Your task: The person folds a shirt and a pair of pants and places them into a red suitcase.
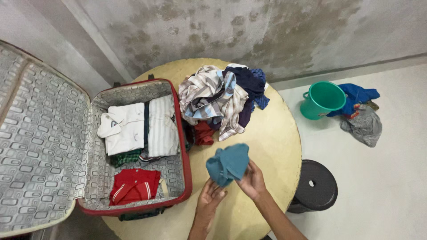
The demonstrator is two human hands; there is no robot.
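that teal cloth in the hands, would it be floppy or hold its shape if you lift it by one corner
Probably floppy: the teal cloth bunches and droops in soft folds between the right hand and left hand. It looks thin and small, so likely light. Its matte weave suggests it should not slip easily.

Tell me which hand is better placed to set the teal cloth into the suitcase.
Left, probably. The left hand lies under the teal cloth on the side toward the open red suitcase. The right hand grips the cloth from the far side and would have to cross over.
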